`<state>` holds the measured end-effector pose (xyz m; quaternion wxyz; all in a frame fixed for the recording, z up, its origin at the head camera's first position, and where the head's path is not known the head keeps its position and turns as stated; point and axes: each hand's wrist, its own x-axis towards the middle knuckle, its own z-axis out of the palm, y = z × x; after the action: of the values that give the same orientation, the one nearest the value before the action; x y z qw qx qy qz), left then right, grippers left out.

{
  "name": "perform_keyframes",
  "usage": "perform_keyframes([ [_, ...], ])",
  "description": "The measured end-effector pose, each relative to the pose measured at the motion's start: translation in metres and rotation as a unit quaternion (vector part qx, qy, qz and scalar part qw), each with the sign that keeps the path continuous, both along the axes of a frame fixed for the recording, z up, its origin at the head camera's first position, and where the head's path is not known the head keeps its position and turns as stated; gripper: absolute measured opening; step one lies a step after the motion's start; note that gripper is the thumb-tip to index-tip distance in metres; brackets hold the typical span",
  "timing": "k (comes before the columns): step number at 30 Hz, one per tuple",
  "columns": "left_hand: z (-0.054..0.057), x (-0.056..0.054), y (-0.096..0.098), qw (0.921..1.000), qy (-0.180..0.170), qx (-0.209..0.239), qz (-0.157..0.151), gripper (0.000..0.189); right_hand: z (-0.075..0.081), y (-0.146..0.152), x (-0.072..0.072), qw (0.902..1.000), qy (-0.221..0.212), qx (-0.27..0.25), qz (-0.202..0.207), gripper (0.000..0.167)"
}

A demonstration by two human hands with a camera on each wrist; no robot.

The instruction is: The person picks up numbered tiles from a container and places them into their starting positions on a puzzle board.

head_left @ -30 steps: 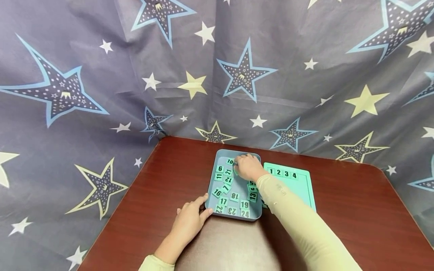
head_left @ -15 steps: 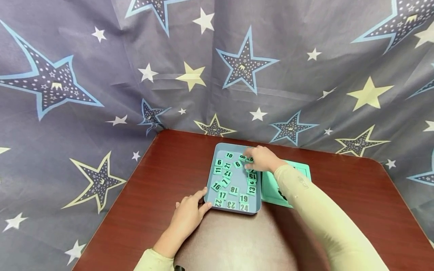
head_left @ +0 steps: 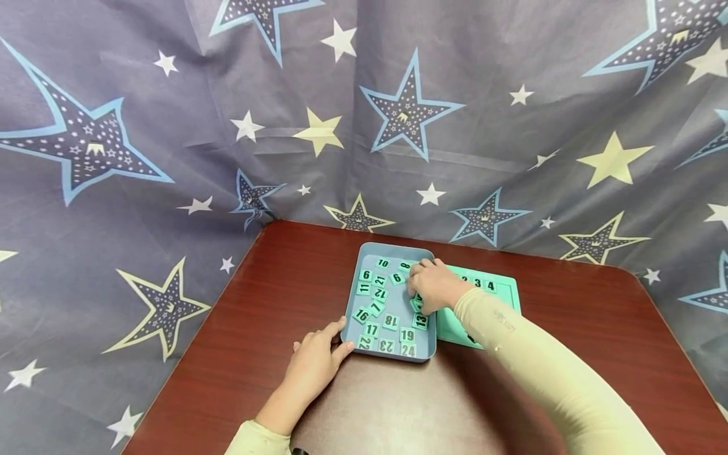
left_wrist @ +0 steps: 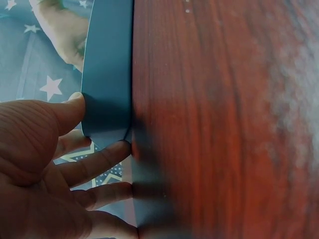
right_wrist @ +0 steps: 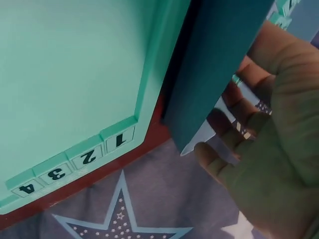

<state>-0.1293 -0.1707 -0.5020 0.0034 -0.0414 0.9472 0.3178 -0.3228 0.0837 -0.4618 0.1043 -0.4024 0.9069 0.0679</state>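
A shallow blue-grey tray (head_left: 392,356) holds several loose mint-green number tiles, among them an 18 tile (head_left: 390,322) and a 13 tile (head_left: 419,321). My left hand (head_left: 314,360) touches the tray's near left corner, its fingers fairly straight; in the left wrist view the thumb meets the rim. Over the tray's right side, my right hand (head_left: 436,285) reaches down with loosely bent fingers among the tiles. A tile (head_left: 417,304) shows beneath its thumb, and others there are covered. In the right wrist view the fingers reach past the tray wall (right_wrist: 209,64), which hides some fingertips.
A mint-green board (head_left: 506,294) lies against the tray's right side, partly under my right forearm. Tiles 1 to 4 sit in a row along its far edge, including a 4 tile (head_left: 491,286). Behind the brown table (head_left: 307,272) hangs a star-patterned cloth (head_left: 483,145).
My right hand moves from the tray's far middle to its right side, then slightly nearer along that side. Tiles 8 and 6 come into sight. My left hand stays at the corner.
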Motion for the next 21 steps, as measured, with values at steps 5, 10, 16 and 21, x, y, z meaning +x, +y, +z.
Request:
perform_keyframes([
  [5,0.001,0.000,0.002,1.0000,0.002,-0.001,-0.003,0.054,-0.003,-0.001,0.004,0.9998,0.017,-0.012,-0.001,0.020],
  [10,-0.012,-0.001,0.001,0.9997,0.026,0.000,-0.003,0.053,-0.009,-0.005,0.007,0.9885,-0.022,-0.150,0.007,0.027],
  [16,-0.021,-0.002,-0.001,0.9982,0.059,-0.007,-0.003,0.054,0.014,0.007,0.014,0.9509,-0.052,-0.304,-0.025,0.039],
  [21,-0.004,0.002,-0.001,0.9998,0.020,0.006,0.001,0.054,0.036,0.062,0.005,0.9458,0.012,-0.315,-0.079,0.039],
])
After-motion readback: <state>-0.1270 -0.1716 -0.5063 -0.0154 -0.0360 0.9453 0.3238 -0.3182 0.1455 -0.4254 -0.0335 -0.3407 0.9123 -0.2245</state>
